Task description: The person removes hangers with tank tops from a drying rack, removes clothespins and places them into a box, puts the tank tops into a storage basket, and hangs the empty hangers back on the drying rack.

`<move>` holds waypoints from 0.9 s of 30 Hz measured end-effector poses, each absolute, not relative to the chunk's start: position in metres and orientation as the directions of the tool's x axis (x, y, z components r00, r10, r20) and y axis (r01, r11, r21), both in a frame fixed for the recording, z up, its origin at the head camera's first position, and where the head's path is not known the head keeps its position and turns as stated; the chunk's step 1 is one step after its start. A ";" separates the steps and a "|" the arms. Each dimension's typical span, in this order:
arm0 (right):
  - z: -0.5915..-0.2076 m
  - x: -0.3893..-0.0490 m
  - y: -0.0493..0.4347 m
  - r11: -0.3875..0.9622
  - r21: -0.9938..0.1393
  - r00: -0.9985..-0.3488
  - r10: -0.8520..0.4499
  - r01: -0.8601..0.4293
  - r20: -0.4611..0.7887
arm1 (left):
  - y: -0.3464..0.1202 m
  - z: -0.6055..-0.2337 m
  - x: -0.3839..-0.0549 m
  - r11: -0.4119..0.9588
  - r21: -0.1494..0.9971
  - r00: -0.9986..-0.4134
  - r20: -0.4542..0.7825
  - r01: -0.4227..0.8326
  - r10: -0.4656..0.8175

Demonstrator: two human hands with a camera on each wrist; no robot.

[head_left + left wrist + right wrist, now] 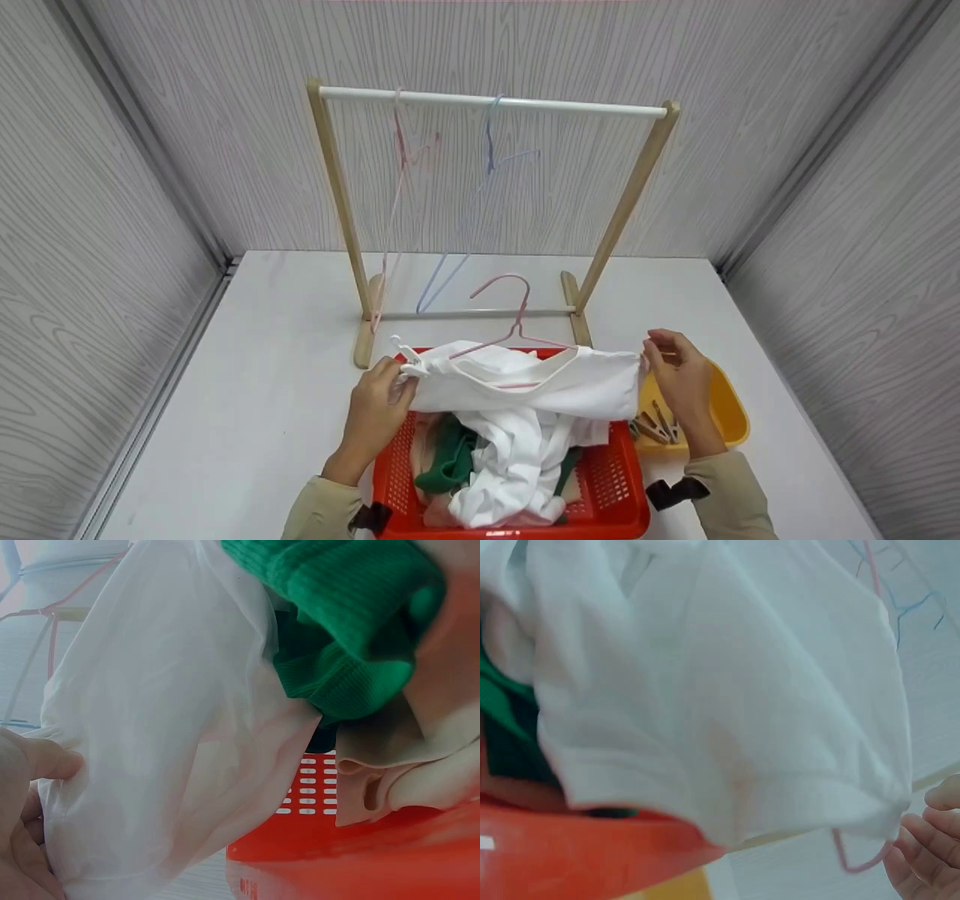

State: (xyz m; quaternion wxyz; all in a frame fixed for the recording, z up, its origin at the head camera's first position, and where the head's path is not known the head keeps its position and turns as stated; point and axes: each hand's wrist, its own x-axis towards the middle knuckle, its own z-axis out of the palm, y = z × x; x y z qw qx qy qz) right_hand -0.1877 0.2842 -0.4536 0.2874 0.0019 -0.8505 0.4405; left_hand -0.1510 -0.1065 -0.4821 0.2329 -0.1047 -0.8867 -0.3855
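A white shirt [600, 382] is spread over a pink hanger [519, 319], its neckline dipping below the hanger's neck and the hook standing free. My left hand [379, 409] pinches the shirt's left end, where a small white plastic clip [411, 360] sits by the fingers. In the left wrist view the thumb [56, 757] presses on the cloth. My right hand [682, 379] holds the right sleeve's end between thumb and fingertips. The hanger's end loop [851, 862] pokes out beside these fingers in the right wrist view. Below lies bunched white cloth [510, 472].
A red basket [630, 487] holds green cloth [450, 457] and beige clothes under the shirt. At right a yellow bin [735, 412] contains several clothespins [656, 427]. Behind stands a wooden rack [634, 195] with another pink hanger [400, 142] and a blue hanger [491, 150] on its bar.
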 end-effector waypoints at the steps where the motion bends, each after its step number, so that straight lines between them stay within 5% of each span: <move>1: -0.450 -0.186 0.282 0.602 -0.749 -0.833 0.239 -0.277 0.499 | -0.106 -0.482 -0.151 0.682 0.635 -0.871 0.492 0.363 0.006; 27: -0.424 -0.170 0.205 0.517 -0.563 -0.704 -0.112 -0.644 0.701 | -0.106 -0.481 -0.149 0.676 0.631 -0.864 0.503 0.380 0.017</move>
